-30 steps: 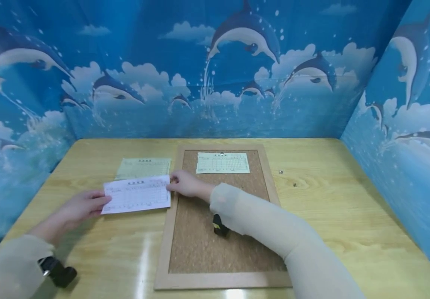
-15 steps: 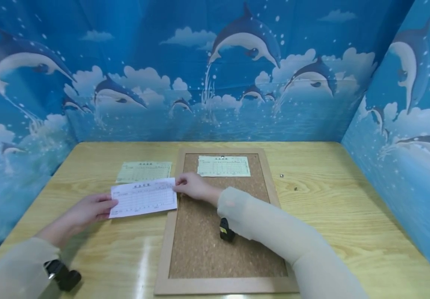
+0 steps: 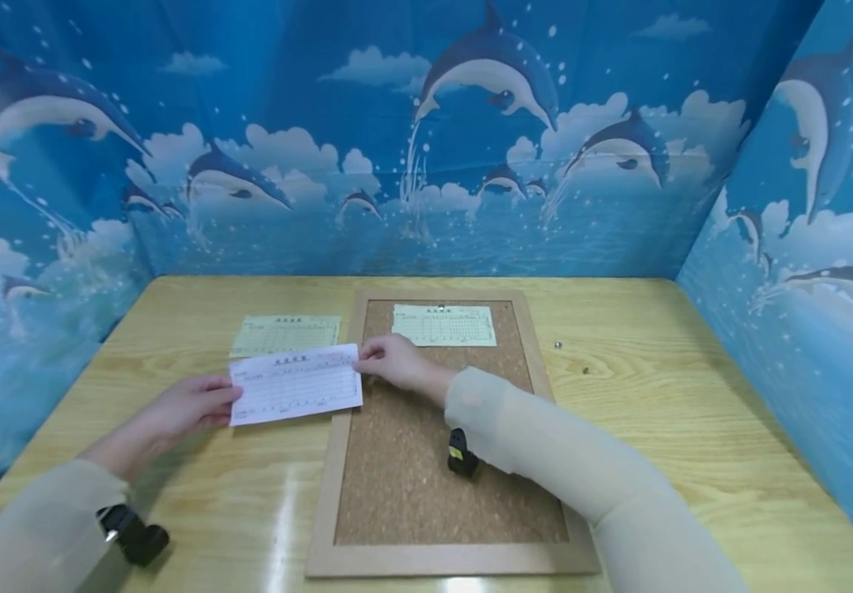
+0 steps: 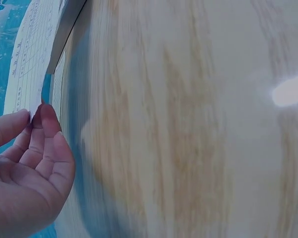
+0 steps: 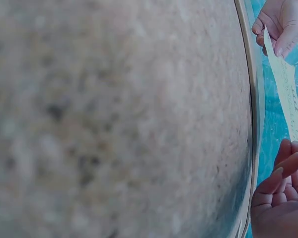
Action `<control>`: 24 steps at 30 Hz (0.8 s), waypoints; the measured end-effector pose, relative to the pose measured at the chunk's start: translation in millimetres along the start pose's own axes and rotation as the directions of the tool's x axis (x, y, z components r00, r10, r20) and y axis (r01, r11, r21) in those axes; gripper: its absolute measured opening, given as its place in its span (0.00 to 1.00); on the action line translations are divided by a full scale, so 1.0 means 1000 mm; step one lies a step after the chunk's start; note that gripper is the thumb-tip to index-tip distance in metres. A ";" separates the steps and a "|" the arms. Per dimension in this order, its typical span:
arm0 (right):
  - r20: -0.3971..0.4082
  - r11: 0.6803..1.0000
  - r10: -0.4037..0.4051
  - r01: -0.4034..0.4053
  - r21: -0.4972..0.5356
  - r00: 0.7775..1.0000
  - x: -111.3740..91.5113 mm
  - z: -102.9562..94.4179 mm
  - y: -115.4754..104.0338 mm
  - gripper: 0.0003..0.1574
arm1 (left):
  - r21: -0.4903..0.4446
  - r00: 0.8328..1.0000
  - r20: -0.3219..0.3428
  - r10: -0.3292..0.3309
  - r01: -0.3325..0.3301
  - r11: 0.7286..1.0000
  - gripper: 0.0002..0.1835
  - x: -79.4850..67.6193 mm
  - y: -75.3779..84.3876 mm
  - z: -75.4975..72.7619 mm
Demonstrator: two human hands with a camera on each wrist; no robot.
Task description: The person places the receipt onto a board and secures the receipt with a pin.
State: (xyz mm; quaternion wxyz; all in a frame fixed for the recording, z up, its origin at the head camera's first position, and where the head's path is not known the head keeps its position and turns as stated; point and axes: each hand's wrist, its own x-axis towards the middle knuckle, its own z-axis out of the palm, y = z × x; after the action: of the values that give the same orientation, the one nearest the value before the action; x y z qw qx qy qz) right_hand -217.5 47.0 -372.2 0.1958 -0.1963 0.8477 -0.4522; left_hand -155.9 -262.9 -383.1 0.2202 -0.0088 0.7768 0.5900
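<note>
A white printed form (image 3: 296, 385) is held up between both hands, its right end over the left frame of a cork board (image 3: 412, 461). My left hand (image 3: 193, 405) pinches its left edge between thumb and fingers. At the opposite edge, my right hand (image 3: 395, 362) pinches the upper corner. In the left wrist view the paper (image 4: 32, 59) stands clear of the table. The right wrist view has the same sheet (image 5: 285, 94) stretched between the two hands. A greenish form (image 3: 445, 326) lies at the top of the board, with a pushpin (image 3: 441, 307) at its upper edge.
Another greenish form (image 3: 286, 333) lies on the wooden table (image 3: 693, 461), left of the board and partly behind the white sheet. Two small metallic pins (image 3: 557, 345) lie right of the board. A dolphin-printed curtain (image 3: 323, 222) surrounds the table's back and sides.
Both hands have carried the white form to the right, from beside the cork board to where its right end overlaps the board's left side. The grips on the paper look unchanged.
</note>
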 end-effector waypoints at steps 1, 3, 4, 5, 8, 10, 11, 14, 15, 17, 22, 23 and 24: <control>-0.001 1.000 0.001 -0.001 0.004 1.000 0.000 0.000 0.001 0.09 | 0.005 1.000 -0.003 -0.003 0.003 1.000 0.10 0.000 0.001 0.001; -0.012 1.000 0.008 -0.008 0.006 1.000 0.000 -0.001 0.003 0.10 | 0.021 1.000 -0.010 -0.002 0.002 1.000 0.11 0.000 0.003 0.002; -0.016 1.000 0.012 -0.012 0.006 1.000 -0.001 -0.002 0.004 0.10 | 0.033 1.000 -0.015 -0.004 0.004 0.999 0.12 0.000 0.004 0.003; -0.019 1.000 0.017 -0.017 0.005 1.000 -0.001 -0.003 0.005 0.10 | 0.046 1.000 -0.019 -0.006 0.007 0.999 0.13 0.000 0.006 0.004; -0.018 1.000 0.026 -0.026 0.015 1.000 -0.003 -0.005 0.006 0.10 | 0.082 0.999 -0.032 -0.016 0.019 0.996 0.15 0.000 0.010 0.008; -0.015 0.999 0.030 -0.030 0.028 0.999 -0.005 -0.007 0.007 0.10 | 0.098 0.999 -0.034 -0.022 0.025 0.995 0.16 0.000 0.011 0.009; -0.015 0.999 0.034 -0.033 0.034 0.999 -0.006 -0.008 0.008 0.10 | 0.105 0.999 -0.033 -0.024 0.027 0.994 0.17 0.000 0.012 0.010; -0.011 0.998 0.047 -0.047 0.051 0.999 -0.008 -0.009 0.010 0.10 | 0.117 0.999 -0.025 -0.026 0.028 0.993 0.19 0.001 0.012 0.012; -0.008 0.997 0.052 -0.052 0.053 0.999 -0.009 -0.010 0.011 0.11 | 0.122 0.999 -0.022 -0.024 0.026 0.992 0.20 0.001 0.012 0.013; -0.003 0.996 0.062 -0.062 0.056 0.998 -0.011 -0.011 0.012 0.11 | 0.138 0.999 -0.020 -0.025 0.027 0.990 0.21 0.002 0.012 0.014; -0.008 0.995 0.081 -0.081 0.067 0.997 -0.012 -0.014 0.015 0.11 | 0.166 0.999 -0.033 -0.004 0.009 0.986 0.22 0.004 0.016 0.017; -0.010 0.994 0.083 -0.082 0.066 0.997 -0.012 -0.015 0.016 0.10 | 0.167 0.999 -0.035 0.005 0.001 0.986 0.22 0.005 0.017 0.017; -0.010 0.994 0.086 -0.085 0.069 0.996 -0.012 -0.015 0.016 0.10 | 0.167 0.999 -0.037 0.013 -0.007 0.986 0.22 0.005 0.017 0.018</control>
State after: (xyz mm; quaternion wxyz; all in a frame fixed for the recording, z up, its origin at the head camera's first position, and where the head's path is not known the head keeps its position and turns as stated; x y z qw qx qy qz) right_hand -217.4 72.3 -376.3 0.2160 -0.1500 0.8407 -0.4733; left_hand -159.5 -239.8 -373.1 0.2024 0.0025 0.8276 0.5236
